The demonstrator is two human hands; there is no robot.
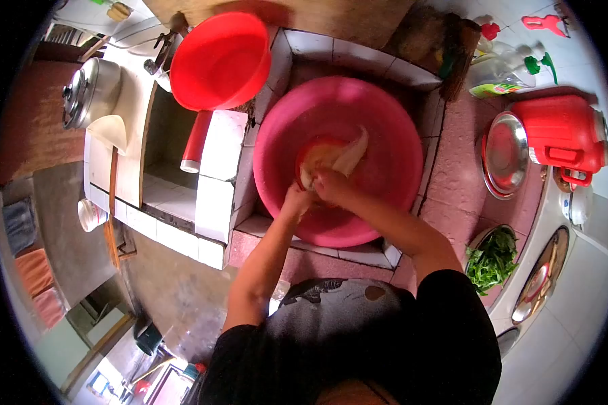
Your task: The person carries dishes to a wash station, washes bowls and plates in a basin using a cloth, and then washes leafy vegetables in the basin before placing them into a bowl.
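A large pink plastic basin sits in the tiled sink, and both my hands are down inside it. Between and just beyond them lies a round, red-rimmed thing with a yellowish inside. A pale, tapered piece, possibly cloth, stretches from my fingers toward the basin's far right. My left hand is closed at the near edge of the round thing. Close beside it, my right hand is closed at the lower end of the pale piece. What exactly the fingers grip is hidden.
White tiles edge the sink. At the left are a red dipper and a lidded metal pot. To the right stand a soap bottle, metal bowls, a red jug and a bowl of leafy greens.
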